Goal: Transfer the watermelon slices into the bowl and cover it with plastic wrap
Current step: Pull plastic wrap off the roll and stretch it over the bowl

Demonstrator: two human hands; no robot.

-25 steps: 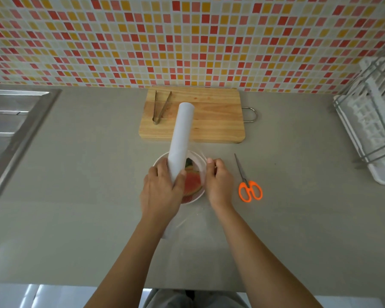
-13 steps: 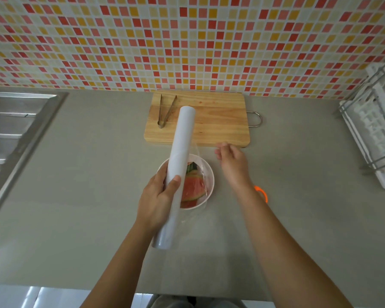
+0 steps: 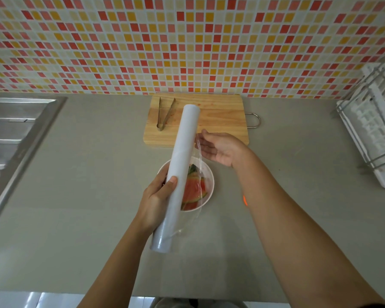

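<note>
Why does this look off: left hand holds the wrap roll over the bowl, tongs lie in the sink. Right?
Not quite. In the head view the tongs lie on the cutting board, not in the sink. The left hand does hold the wrap roll over the bowl.

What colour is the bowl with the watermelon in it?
The bowl is white, seen best in the head view.

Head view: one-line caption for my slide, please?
Left hand holds the plastic wrap roll over the bowl of watermelon slices while the right hand peels the film's edge.
</note>
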